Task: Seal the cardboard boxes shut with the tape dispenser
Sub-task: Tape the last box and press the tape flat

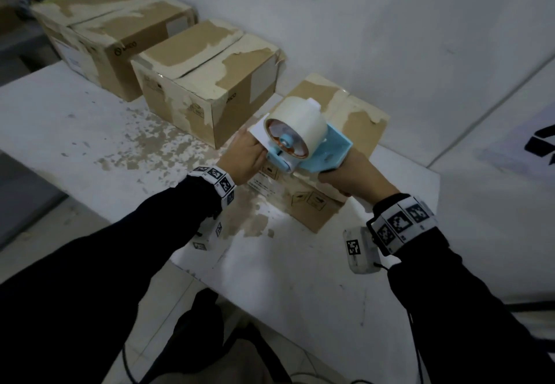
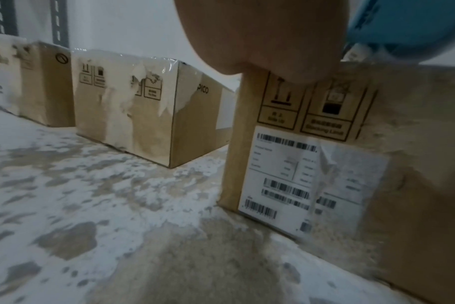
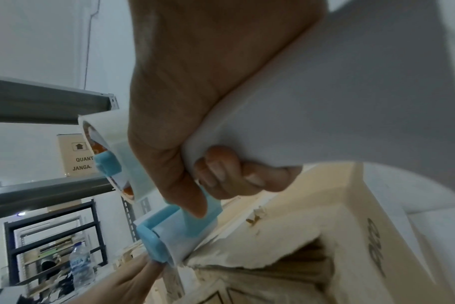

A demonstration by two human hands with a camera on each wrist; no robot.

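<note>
In right hand (image 1: 354, 178) (gripped): tape dispenser (image 1: 303, 140)

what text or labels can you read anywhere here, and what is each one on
"PICO": side of the middle box, in the left wrist view.
"QUANT" and "JANGA", both cut off, under a house-shaped arrow sign: carton on the shelf.
Handling pictograms with captions and a barcode label: front of the nearest box; print too blurred to read.
Printed word on the nearest box's side, right wrist view: unreadable.
Wristband squares: coded markers, not text.
</note>
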